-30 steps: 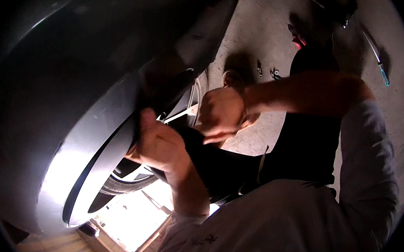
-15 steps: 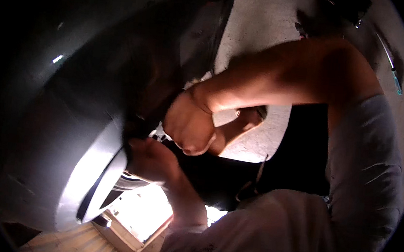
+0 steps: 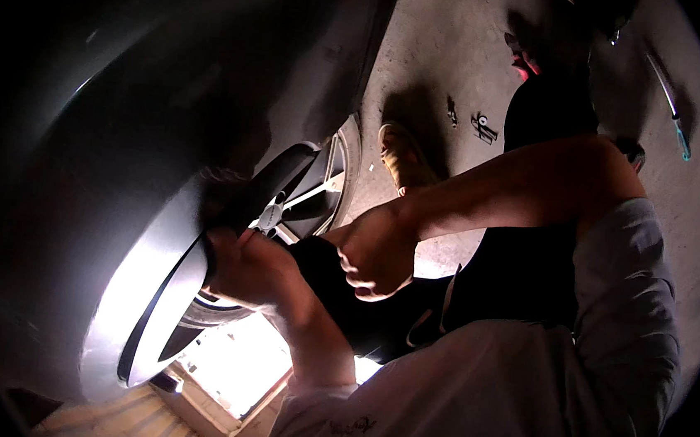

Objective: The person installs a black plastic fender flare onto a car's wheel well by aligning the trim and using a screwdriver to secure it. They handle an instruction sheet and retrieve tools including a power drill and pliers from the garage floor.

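Observation:
My left hand (image 3: pixel 246 268) is at the edge of a dark, glossy car body panel (image 3: pixel 144 284), beside the wheel arch. Its fingertips are lost in shadow at the panel, so their grip does not show. Behind it is a spoked car wheel (image 3: pixel 332 179), partly covered by a dark curved edge (image 3: pixel 283 175). My right hand (image 3: pixel 380 250) is closed with curled fingers, in front of my dark-clothed leg and to the right of the wheel. Whatever it may hold is hidden inside the fist.
A tan shoe (image 3: pixel 405 161) rests on the concrete floor (image 3: pixel 440 43). Beyond it lie small metal parts (image 3: pixel 483 129). At the far right is a long thin tool with a teal handle (image 3: pixel 682 139). Bright light comes from an opening (image 3: pixel 242 359) at the bottom.
My right hand has drawn back to the right and down, away from the wheel, uncovering its spokes, the shoe and the small metal parts. My left hand stays near the panel edge.

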`<state>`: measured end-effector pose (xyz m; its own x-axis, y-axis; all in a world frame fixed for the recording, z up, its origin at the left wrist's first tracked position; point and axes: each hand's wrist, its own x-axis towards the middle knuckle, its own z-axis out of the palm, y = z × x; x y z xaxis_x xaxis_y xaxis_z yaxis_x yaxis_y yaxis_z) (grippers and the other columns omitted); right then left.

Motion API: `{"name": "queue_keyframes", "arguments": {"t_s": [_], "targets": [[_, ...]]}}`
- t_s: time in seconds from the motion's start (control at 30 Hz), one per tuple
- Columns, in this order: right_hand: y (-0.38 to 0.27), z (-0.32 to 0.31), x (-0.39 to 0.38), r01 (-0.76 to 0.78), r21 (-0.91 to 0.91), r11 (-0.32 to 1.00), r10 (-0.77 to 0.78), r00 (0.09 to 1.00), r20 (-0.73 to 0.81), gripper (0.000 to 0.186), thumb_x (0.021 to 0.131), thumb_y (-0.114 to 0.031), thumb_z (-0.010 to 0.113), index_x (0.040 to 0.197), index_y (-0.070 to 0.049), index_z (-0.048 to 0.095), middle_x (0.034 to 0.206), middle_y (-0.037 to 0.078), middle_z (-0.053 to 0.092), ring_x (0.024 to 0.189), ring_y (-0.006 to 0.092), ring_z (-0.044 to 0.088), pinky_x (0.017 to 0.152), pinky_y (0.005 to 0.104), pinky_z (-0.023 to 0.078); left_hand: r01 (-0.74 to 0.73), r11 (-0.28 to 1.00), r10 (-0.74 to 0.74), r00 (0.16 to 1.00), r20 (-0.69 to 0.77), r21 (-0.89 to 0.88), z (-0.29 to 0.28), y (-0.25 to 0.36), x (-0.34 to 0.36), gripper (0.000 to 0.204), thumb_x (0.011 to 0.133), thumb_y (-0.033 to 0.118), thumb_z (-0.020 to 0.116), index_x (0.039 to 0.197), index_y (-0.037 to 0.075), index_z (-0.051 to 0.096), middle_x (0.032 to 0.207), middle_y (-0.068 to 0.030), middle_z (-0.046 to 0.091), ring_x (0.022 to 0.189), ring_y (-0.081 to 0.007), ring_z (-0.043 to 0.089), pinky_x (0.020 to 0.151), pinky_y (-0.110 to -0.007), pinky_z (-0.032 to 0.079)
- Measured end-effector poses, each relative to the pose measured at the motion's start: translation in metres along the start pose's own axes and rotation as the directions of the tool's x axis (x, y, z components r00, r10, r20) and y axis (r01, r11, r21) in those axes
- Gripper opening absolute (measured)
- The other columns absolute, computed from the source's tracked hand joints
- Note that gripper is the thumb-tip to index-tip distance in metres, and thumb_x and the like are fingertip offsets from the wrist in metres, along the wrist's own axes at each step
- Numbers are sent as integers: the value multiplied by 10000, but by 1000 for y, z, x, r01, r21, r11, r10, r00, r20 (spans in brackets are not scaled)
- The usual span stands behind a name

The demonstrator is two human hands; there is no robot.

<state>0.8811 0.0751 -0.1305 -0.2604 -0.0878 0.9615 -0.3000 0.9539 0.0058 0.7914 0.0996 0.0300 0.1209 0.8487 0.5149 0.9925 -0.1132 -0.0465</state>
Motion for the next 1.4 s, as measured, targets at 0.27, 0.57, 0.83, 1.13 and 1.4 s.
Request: {"name": "queue_keyframes", "arguments": {"t_s": [0.27, 0.57, 0.83, 1.13, 1.4], "targets": [[20, -16, 9, -102, 36, 994, 103, 994, -37, 225, 801, -221, 586, 619, -114, 510, 604, 47, 551, 613, 265, 647, 477, 368, 481, 133, 324, -290, 956, 36, -937, 1, -14, 12, 278, 1011, 229, 616, 991, -44, 660, 983, -152, 670, 784, -196, 630, 755, -296, 515], [44, -61, 68, -84, -217, 973, 79, 996, -31, 248, 632, -221, 654, 577, -115, 436, 620, 17, 496, 543, 135, 543, 443, 265, 407, 109, -484, -49, 987, 151, -868, -47, -69, 30, 433, 908, 181, 723, 1248, -70, 627, 1303, -209, 641, 1280, -340, 548, 1187, -537, 279], [50, -82, 122, -22, -225, 974, 31, 999, 34, 314, 557, -245, 631, 554, -150, 331, 562, -19, 298, 494, 107, 381, 436, 260, 261, 51, -358, 101, 995, 16, -932, -38, -104, 30, 608, 858, 321, 783, 1363, 50, 582, 1388, -123, 590, 1340, -308, 482, 1165, -501, 299], [61, -80, 191, -62, -231, 971, 74, 996, 46, 384, 786, -139, 656, 570, -141, 340, 562, -41, 319, 496, 87, 399, 442, 223, 273, -31, 214, -227, 970, -80, -976, -84, -107, 10, 524, 856, 316, 807, 1280, 67, 624, 1226, -95, 676, 1123, -253, 637, 1021, -434, 482], [53, -66, 217, 5, -166, 986, 18, 991, 134, 239, 689, -170, 660, 595, -134, 443, 583, -33, 407, 547, 113, 472, 468, 256, 320, 40, 7, -366, 930, 35, -999, -94, -84, 15, 472, 880, 290, 786, 1268, 78, 620, 1233, -67, 668, 1128, -224, 620, 1021, -417, 470]]}}
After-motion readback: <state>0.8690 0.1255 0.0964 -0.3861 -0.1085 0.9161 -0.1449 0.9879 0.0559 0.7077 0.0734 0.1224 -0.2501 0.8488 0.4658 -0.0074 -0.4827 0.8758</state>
